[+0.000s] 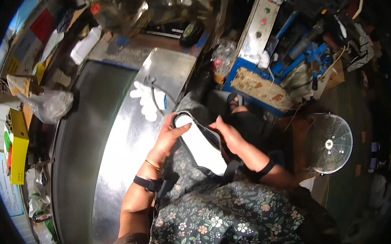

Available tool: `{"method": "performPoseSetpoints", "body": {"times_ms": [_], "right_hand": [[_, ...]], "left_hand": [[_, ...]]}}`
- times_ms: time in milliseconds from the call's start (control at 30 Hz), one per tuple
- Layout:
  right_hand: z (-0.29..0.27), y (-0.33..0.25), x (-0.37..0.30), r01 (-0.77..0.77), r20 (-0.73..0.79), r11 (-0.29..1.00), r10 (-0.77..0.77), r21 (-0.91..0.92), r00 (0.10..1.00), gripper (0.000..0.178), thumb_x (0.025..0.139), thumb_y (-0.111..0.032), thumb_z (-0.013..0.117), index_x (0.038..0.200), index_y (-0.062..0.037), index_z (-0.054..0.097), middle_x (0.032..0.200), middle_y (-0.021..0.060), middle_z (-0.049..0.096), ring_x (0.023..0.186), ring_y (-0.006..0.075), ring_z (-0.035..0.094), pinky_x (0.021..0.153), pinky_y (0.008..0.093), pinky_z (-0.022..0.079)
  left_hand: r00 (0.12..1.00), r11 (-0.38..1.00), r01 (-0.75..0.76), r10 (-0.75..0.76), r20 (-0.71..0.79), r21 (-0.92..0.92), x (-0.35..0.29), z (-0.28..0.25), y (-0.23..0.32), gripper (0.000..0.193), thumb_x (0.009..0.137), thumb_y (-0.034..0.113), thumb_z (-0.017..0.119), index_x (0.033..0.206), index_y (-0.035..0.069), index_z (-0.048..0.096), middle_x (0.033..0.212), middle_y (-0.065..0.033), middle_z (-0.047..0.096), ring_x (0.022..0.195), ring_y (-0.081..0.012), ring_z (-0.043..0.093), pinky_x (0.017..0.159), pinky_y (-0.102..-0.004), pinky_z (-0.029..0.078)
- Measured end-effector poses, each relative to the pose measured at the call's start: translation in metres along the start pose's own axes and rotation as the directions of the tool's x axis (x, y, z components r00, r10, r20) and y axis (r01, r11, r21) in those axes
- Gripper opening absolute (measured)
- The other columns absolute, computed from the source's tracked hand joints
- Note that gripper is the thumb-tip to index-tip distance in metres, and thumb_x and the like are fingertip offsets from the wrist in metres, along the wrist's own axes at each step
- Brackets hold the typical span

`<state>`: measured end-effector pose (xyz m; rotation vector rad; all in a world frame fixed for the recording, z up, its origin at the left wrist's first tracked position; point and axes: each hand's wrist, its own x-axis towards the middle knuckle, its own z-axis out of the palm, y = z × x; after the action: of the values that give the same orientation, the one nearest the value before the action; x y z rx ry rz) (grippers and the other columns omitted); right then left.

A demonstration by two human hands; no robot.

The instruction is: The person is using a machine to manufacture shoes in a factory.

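Head view: I see the shoe (pixel 200 144) over the lap, right of the metal table (pixel 120 145).
Left hand (pixel 164 143): grasping the shoe's far end, thumb inside.
Right hand (pixel 229 137): at the shoe's right rim; can't tell if gripping.
Fan (pixel 329 144): well right.

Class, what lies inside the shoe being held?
Inside the shoe, a white insole shows, partly covered by the left hand; what lies beneath the insole cannot be seen.
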<state>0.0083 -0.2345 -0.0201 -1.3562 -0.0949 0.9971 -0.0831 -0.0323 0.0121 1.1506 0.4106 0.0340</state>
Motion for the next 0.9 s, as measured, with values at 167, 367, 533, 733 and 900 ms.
{"method": "performPoseSetpoints", "body": {"times_ms": [167,367,533,733,900], "right_hand": [[0.035,0.001,-0.013,-0.012,-0.079,0.650,-0.075,-0.760,0.994,0.062,0.103,-0.052,0.030,0.124,0.0023,0.051,0.114,0.0299,0.063,0.109,0.0482,0.058,0.094,0.0482,0.046],[0.032,-0.014,0.004,0.137,0.128,0.092,-0.098,-0.986,0.987,0.056,0.104,-0.045,0.037,0.116,0.0069,0.053,0.100,0.0231,0.070,0.093,0.0407,0.067,0.085,0.0459,0.052],[0.003,-0.006,-0.026,-0.061,0.155,0.902,0.140,-0.428,0.978,0.075,0.103,-0.056,0.029,0.144,0.0066,0.038,0.146,0.0222,0.044,0.139,0.0248,0.039,0.115,0.0341,0.029],[0.012,0.022,-0.048,0.055,0.102,0.487,0.070,-0.872,0.992,0.066,0.104,-0.044,0.039,0.149,0.0029,0.029,0.143,0.0290,0.045,0.138,0.0356,0.039,0.114,0.0362,0.030],[0.029,0.005,-0.021,0.118,0.301,0.933,-0.012,-0.339,0.954,0.071,0.104,-0.045,0.043,0.153,0.0016,0.020,0.153,0.0170,0.033,0.140,0.0239,0.034,0.114,0.0325,0.027]], "left_hand": [[0.982,0.987,-0.101,0.119,-0.147,0.123,-0.020,0.008,-0.028,0.049,0.087,0.010,0.070,0.131,0.003,0.047,0.110,-0.0043,0.061,0.102,-0.0132,0.056,0.089,-0.0273,0.046],[0.991,0.986,-0.012,0.034,-0.131,0.167,-0.005,-0.003,-0.023,0.050,0.088,0.012,0.071,0.131,0.003,0.046,0.111,-0.0048,0.060,0.101,-0.0136,0.056,0.088,-0.0277,0.046],[0.997,0.980,-0.052,0.061,-0.041,0.192,-0.014,-0.005,-0.023,0.055,0.089,0.015,0.072,0.134,0.002,0.043,0.114,-0.0076,0.061,0.104,-0.0157,0.056,0.092,-0.0282,0.046],[0.988,0.970,-0.117,0.135,-0.070,0.211,-0.011,-0.006,-0.027,0.053,0.087,0.008,0.070,0.134,0.003,0.045,0.115,-0.0075,0.061,0.105,-0.0160,0.057,0.094,-0.0292,0.046],[0.993,0.859,0.002,0.058,0.102,-0.512,-0.007,-0.020,-0.009,0.059,0.091,0.021,0.067,0.140,-0.001,0.043,0.132,-0.0115,0.057,0.121,-0.0210,0.054,0.107,-0.0339,0.038]]}}
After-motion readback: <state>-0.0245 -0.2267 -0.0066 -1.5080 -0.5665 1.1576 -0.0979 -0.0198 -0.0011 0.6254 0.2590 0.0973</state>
